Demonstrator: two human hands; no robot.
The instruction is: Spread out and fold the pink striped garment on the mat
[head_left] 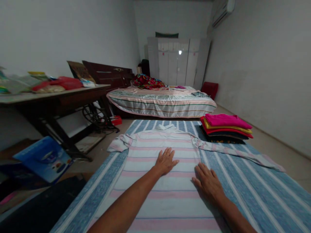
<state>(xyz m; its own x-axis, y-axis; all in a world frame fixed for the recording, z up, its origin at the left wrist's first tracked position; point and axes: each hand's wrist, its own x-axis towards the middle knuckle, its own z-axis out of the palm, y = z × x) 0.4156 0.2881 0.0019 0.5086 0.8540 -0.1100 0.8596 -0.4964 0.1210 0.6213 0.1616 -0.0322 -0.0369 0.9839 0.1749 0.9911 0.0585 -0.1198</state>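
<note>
A white shirt with pink stripes lies spread out on the blue striped cover, its collar at the far end. Its right sleeve stretches out sideways across the cover, while the left one looks bunched or folded short. My left hand rests flat on the middle of the shirt, fingers apart. At the shirt's right edge, my right hand lies palm down with its fingers stretched out. Neither hand holds anything.
A stack of folded clothes, pink on top, sits at the back right of the cover. Beyond is a bed. On the left stand a sewing-machine table and a blue box. A white wardrobe fills the back.
</note>
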